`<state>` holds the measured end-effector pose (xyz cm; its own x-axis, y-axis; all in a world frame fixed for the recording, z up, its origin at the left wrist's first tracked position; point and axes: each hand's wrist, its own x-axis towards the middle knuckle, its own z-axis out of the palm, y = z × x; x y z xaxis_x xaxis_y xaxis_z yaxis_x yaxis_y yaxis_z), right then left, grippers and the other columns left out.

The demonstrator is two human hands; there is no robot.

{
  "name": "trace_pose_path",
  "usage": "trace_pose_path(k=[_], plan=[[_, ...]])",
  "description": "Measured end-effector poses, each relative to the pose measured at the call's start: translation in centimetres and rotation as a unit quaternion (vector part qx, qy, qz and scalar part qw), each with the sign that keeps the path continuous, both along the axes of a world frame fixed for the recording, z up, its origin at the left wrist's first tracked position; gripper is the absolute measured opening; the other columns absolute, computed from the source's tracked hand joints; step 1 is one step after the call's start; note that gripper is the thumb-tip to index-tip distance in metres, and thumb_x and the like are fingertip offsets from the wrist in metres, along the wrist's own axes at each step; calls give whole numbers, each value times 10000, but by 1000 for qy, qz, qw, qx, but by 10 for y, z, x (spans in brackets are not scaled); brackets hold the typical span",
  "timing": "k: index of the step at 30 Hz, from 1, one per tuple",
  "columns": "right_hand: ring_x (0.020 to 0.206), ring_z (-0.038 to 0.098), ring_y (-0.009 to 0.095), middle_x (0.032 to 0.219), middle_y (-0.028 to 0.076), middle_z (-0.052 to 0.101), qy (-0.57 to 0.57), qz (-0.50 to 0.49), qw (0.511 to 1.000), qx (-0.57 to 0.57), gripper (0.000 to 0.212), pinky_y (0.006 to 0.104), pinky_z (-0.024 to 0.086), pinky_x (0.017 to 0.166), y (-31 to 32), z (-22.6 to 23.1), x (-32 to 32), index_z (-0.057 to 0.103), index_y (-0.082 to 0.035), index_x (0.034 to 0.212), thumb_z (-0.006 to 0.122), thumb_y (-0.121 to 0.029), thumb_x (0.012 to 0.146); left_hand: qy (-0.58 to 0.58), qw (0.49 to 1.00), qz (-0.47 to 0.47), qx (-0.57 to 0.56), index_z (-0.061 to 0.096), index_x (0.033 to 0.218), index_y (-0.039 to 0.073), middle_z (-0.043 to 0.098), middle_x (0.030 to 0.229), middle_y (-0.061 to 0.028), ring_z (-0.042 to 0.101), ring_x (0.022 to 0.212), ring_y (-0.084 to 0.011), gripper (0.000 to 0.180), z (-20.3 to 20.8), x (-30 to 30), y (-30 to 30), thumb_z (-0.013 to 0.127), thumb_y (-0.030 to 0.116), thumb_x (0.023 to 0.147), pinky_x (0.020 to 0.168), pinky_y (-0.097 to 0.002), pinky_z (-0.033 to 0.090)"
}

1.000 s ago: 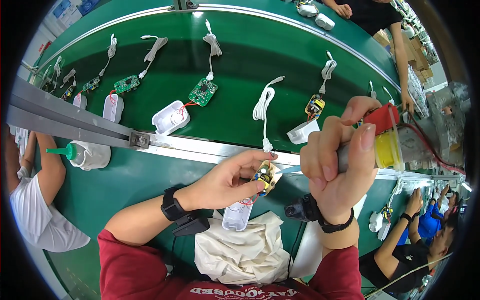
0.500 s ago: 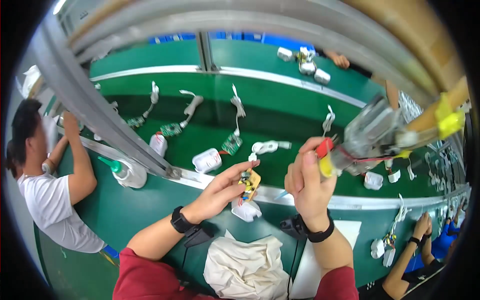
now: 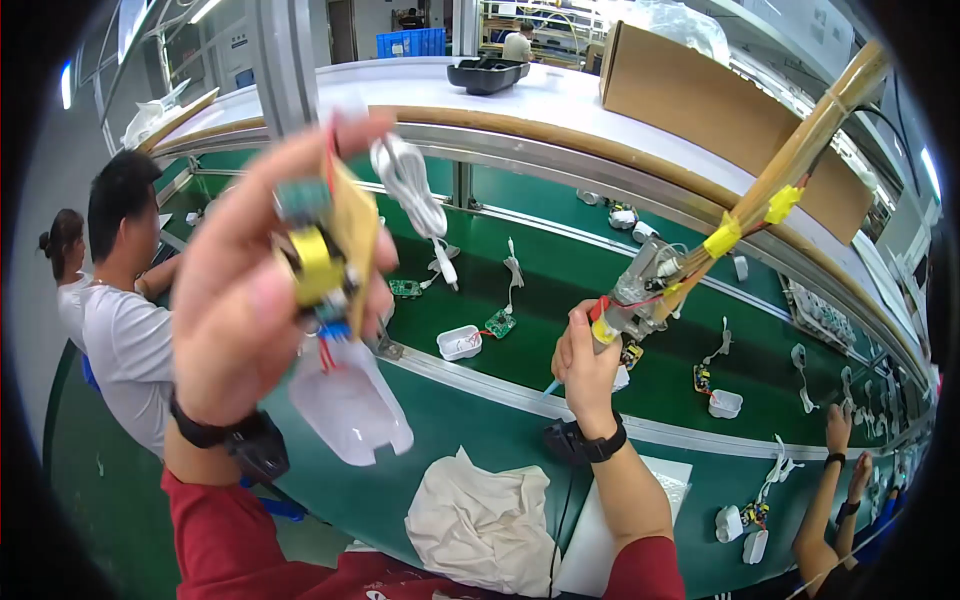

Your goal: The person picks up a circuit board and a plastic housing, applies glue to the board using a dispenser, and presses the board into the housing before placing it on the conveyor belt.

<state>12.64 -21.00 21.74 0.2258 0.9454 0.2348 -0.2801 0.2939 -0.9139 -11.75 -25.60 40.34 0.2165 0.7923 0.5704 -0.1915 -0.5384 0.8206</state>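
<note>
Left hand (image 3: 228,310) has risen, grip pinching a circuit board (image 3: 359,245); right hand (image 3: 590,368) clasps a tool (image 3: 628,300)

- Passage, centre: from where I stand, a hand could cross the green worktop (image 3: 450,420) between the person's left hand (image 3: 225,300) and right hand (image 3: 588,370), beyond the crumpled cloth (image 3: 480,510).
- Obstacle, left: a white housing (image 3: 350,410) hangs by red wires (image 3: 326,355) below the circuit board (image 3: 355,240) — bounding that gap.
- Obstacle, ahead: the metal rail (image 3: 470,381) edges the green belt (image 3: 540,280).
- Passage, rear: under the shelf (image 3: 400,90), between a white shell (image 3: 460,343) and the grey tool (image 3: 630,295).
- Obstacle, right: the tool's taped cable bundle (image 3: 765,195) slants across the shelf front.
</note>
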Motion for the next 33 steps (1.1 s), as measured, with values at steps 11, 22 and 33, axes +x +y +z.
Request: trace_pose_path(k=[11,22,33], plan=[[388,316,49,536,-38,351,7,17,1000,25,141,221,262,350,-13,29,6,466,-81,948,521,-211,960,39,975,-49,211,388,1330,-49,548,1101,-114,556,1013,-184,459,132,23,22,473,157,928,908,-310,447],[396,394,37,540,-46,430,11,33,999,40,137,205,304,362,-9,28,10,469,-78,964,554,-182,943,452,780,368,227,446,1308,-21,604,1010,-160,595,918,-234,426,163,4,151,473,117,905,834,-315,477],[405,381,41,546,-42,416,22,36,999,30,135,213,303,370,8,18,1,465,-73,969,548,-177,944,387,676,411,472,513,1220,-32,610,959,-193,597,851,-247,334,118,-7,157,449,113,926,798,-312,471]])
